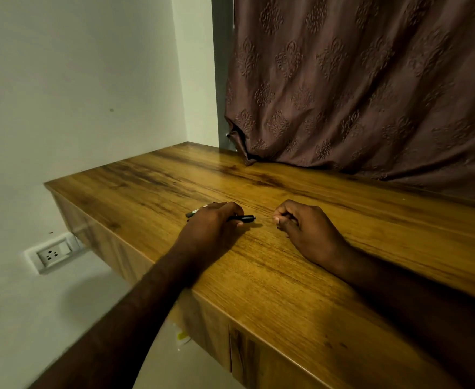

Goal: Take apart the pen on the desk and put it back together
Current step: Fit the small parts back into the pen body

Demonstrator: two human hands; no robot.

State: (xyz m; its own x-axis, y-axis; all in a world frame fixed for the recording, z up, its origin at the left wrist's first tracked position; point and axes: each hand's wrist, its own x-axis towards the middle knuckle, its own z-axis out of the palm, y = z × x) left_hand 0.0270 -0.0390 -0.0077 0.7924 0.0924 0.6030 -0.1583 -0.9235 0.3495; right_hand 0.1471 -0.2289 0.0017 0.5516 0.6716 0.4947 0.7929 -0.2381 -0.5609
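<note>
Head view: a slim dark pen [243, 218] lies on the wooden tabletop [287, 276], its middle covered by the left hand [214, 226], which curls down over the barrel and grips it against the wood. A black end pokes out toward the right; a paler, greyish end shows past the knuckles on the left. The right hand [301, 228] rests just beside that black end, fingers curled in as if pinching something small, though whether it holds a part is too fine to tell. By the look of things the job is at an early or middle stage: no loose pieces lie in view, and whether the pen is whole cannot be judged. The tabletop is glossy, honey-brown laminate with dark grain streaks and a squared front edge. Behind it hangs a brown curtain [371, 94] embossed with a damask motif, beside a plain pale wall [76, 80] carrying a white socket [54, 252] below.
</note>
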